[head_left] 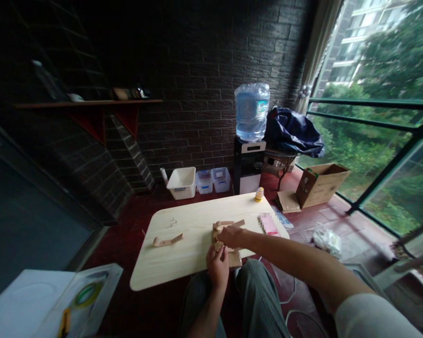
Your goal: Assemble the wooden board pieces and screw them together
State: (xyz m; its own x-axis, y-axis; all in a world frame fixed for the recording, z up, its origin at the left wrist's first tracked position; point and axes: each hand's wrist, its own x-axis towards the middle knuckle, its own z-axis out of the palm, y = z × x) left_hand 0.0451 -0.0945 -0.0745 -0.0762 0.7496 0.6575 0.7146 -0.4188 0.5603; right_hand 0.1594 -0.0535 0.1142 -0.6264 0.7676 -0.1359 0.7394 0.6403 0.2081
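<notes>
My left hand [218, 270] is at the table's near edge, its thumb and fingers closed on a small light-wood piece [218, 245]. Just beyond it, my right hand [233, 236] reaches in from the right with fingers bent down and pinched together. What they hold is hidden. Under and around both hands lies a set of wooden parts: a curved wooden piece [225, 222] behind the right hand, a flat strip [239, 223] at its far side, and a wooden block [235, 258] at the near edge. Another curved wooden piece [168, 240] lies apart on the left.
The pale wooden table [183, 263] bears small metal-looking pieces [174, 221], a yellow-lidded jar [259, 194] and a pink item [268, 224]. Behind stand plastic bins [182, 191] and a water dispenser [248, 164]. A cardboard box [320, 188] sits right; an open white case [88, 291] lies left.
</notes>
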